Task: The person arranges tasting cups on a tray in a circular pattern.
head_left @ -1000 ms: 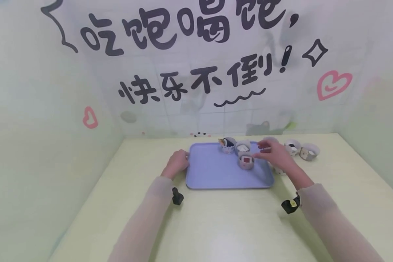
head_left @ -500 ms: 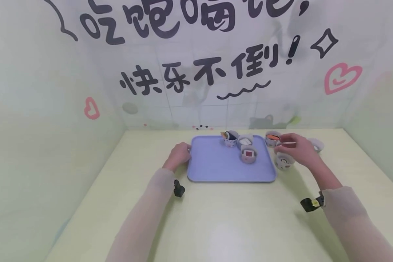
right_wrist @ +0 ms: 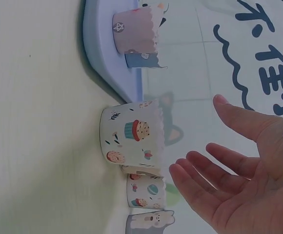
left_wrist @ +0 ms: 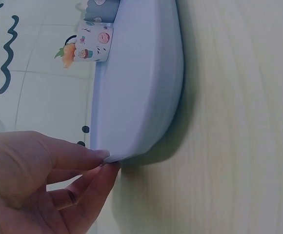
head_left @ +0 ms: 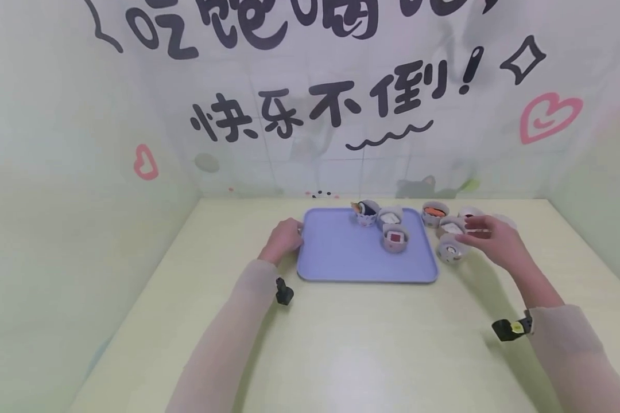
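**Your left grip (head_left: pixel 286 235) pinches the tray (head_left: pixel 341 252); right grip (head_left: pixel 496 238) empty**

Left grip: thumb and fingers pinch the tray's left edge, toward its far end. Reads as an anchor. Tray lies flat on the tabletop (head_left: pixel 341 344), so an edge pinch probably stops it skating and leaves you the middle unobstructed.

Right grip: holding nothing, fingers relaxed and apart. Right wrist view shows no contact.

On the tray, well right of your left grip and left of your right grip: dark-filled cup (head_left: pixel 367 221) at the back, white-filled cup (head_left: pixel 391 210) beside it, red-square cup (head_left: pixel 395 248) just nearer you. All upright. Bunched toward the right half, likely because that's the short reach for your right arm.

Off the tray: orange-filled cup (head_left: pixel 433 223), left of and beyond the right grip; pale-filled cup (head_left: pixel 450 219), just left of its fingertips; cupcake-print cup (head_left: pixel 450 258), near the thumb, on your side; back cup (head_left: pixel 469 211), just beyond the fingers; outer cup (head_left: pixel 505 219), behind the knuckles, mostly hidden, contents can't tell. Grouped by the tray's right edge, presumably for easy right-hand access.
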`<move>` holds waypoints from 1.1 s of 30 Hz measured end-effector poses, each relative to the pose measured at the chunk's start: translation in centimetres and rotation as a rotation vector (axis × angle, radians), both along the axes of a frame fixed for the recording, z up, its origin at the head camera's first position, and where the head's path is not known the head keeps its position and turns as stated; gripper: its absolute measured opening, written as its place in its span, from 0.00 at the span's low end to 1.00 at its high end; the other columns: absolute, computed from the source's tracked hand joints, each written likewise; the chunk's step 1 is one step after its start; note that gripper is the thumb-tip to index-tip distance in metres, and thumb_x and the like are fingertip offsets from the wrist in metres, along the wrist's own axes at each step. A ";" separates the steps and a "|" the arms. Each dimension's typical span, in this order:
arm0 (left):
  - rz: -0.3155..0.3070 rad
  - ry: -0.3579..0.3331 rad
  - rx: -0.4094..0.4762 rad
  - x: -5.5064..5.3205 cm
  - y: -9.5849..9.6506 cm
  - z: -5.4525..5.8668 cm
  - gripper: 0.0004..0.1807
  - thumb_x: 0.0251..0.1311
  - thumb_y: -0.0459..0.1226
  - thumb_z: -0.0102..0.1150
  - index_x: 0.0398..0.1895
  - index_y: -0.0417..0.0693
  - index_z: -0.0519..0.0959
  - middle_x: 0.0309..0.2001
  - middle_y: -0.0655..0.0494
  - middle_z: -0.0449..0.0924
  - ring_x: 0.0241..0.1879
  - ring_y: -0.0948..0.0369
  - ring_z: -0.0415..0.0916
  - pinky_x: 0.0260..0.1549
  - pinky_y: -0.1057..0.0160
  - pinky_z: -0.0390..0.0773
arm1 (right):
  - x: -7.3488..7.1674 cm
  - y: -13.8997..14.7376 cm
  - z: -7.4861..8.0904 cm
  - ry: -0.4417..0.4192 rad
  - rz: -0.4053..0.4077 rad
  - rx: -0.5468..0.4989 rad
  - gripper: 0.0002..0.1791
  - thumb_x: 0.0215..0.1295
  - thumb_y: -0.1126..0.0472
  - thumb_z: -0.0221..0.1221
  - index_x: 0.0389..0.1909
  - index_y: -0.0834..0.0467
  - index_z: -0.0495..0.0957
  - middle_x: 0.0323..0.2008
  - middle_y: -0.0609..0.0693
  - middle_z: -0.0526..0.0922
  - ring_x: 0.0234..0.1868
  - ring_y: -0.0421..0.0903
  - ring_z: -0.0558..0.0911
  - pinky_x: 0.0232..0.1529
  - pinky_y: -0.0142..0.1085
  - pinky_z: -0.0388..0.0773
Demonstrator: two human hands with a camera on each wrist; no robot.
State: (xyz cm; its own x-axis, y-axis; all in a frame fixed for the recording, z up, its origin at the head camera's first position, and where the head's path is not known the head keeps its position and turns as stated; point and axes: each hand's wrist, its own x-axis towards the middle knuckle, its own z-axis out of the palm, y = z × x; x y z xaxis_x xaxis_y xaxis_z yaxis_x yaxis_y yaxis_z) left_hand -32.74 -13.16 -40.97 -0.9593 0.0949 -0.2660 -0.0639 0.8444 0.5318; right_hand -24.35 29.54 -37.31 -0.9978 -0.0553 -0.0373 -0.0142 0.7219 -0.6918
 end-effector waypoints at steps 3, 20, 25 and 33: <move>-0.004 0.009 -0.001 -0.1 0.1 0.2 0.30 0.60 0.26 0.52 0.69 0.37 0.68 0.68 0.41 0.72 0.23 0.62 0.67 0.26 0.70 0.72 | 0.1 0.4 -0.3 -0.009 -0.004 0.002 0.38 0.70 0.48 0.58 0.67 0.74 0.63 0.64 0.76 0.69 0.64 0.72 0.71 0.61 0.61 0.72; 0.004 0.009 0.019 -0.1 0.0 0.2 0.30 0.59 0.26 0.53 0.69 0.38 0.69 0.68 0.42 0.73 0.26 0.61 0.72 0.30 0.69 0.76 | -0.4 0.3 -2.2 -0.068 0.028 0.036 0.41 0.68 0.52 0.61 0.67 0.80 0.57 0.64 0.80 0.65 0.63 0.75 0.69 0.59 0.60 0.74; 0.008 0.010 0.024 -0.1 0.0 0.3 0.31 0.59 0.26 0.53 0.69 0.38 0.68 0.67 0.42 0.74 0.28 0.60 0.75 0.33 0.68 0.78 | -0.5 0.1 -2.3 -0.041 0.030 0.040 0.40 0.67 0.56 0.63 0.66 0.80 0.58 0.63 0.80 0.65 0.63 0.75 0.70 0.60 0.61 0.74; 0.016 -0.008 0.032 0.1 -0.1 0.1 0.30 0.60 0.26 0.52 0.69 0.38 0.68 0.70 0.43 0.70 0.23 0.62 0.67 0.26 0.70 0.72 | 0.3 -0.1 -2.5 -0.025 0.016 0.037 0.35 0.66 0.55 0.64 0.62 0.76 0.65 0.60 0.77 0.70 0.59 0.73 0.75 0.54 0.56 0.80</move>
State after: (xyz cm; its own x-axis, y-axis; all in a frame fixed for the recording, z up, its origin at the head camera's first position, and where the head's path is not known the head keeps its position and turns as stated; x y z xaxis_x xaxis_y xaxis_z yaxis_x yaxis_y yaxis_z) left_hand -32.63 -13.24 -40.88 -0.9587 0.0883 -0.2705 -0.0813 0.8260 0.5578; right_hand -24.08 29.44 -39.81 -0.9955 -0.0690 -0.0646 -0.0086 0.7468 -0.6650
